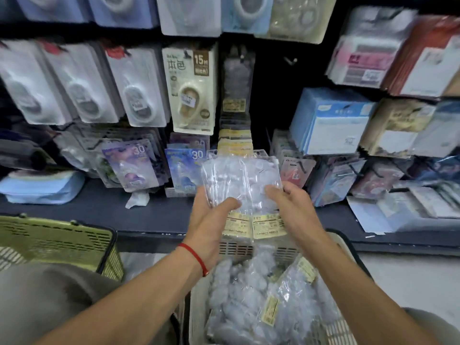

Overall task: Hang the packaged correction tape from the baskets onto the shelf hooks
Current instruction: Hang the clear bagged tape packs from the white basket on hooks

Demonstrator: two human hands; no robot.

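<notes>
The shelf goods are blurred. Both hands, left (211, 215) and right (288, 205), grip clear packs (241, 180) with yellow labels above the basket (199, 310).

Dim, even overhead light; motion blur and wide-angle bowing toward soft, smeared edges.

A basket (331, 329) of correction tape packs (249, 295) sits before the shelf ledge (159, 215); a second basket (57, 240) stands left of it. Hooked packs (191, 88) hang behind (several rows deep).

left hand (211, 220), right hand (291, 207), fingers clasping
</notes>
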